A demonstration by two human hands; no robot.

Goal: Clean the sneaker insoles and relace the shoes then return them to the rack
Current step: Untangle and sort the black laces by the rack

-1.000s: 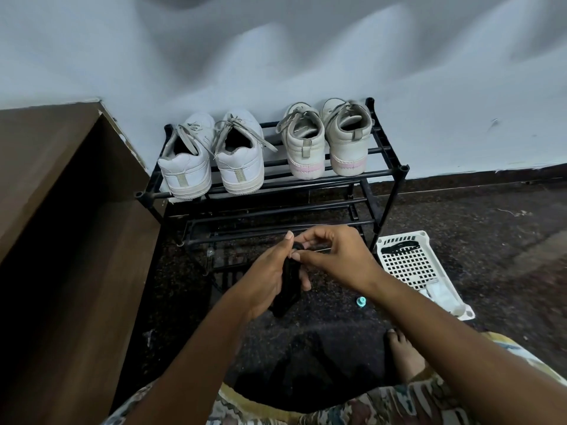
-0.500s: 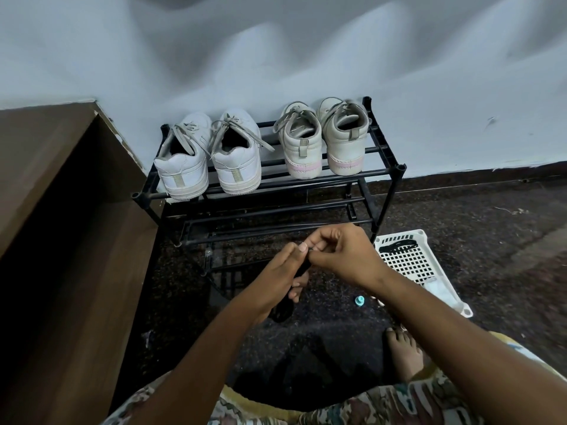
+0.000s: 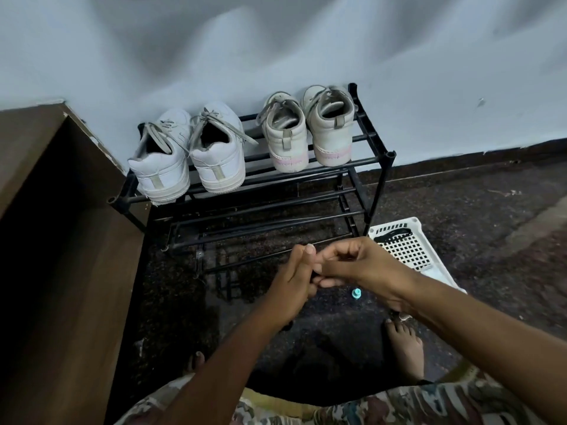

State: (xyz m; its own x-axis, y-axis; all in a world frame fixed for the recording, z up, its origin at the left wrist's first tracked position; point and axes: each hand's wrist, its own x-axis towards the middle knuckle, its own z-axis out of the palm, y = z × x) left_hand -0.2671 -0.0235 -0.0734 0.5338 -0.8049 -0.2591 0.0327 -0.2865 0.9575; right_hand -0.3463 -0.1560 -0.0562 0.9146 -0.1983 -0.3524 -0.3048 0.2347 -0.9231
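Observation:
Two pairs of sneakers stand heels-out on the top shelf of the black rack (image 3: 306, 174): a white pair (image 3: 190, 162) on the left and a beige pair with pink soles (image 3: 310, 136) on the right, all laced. In front of the rack my left hand (image 3: 291, 283) and my right hand (image 3: 365, 265) meet. The right hand's curled fingers pinch at the left hand's fingertips. The black cloth they hold is almost wholly hidden; only a dark scrap (image 3: 287, 326) shows under the left wrist.
A white perforated basket (image 3: 429, 271) lies on the dark floor at the right, with a black lace (image 3: 394, 234) in it. A small teal cap (image 3: 356, 292) sits on the floor by my right hand. A brown wooden cabinet (image 3: 61, 240) stands to the left. My bare foot (image 3: 405, 348) rests below.
The hanging black cloth has been gathered up between my hands and has nearly vanished from sight. Both hands stayed close together in front of the rack.

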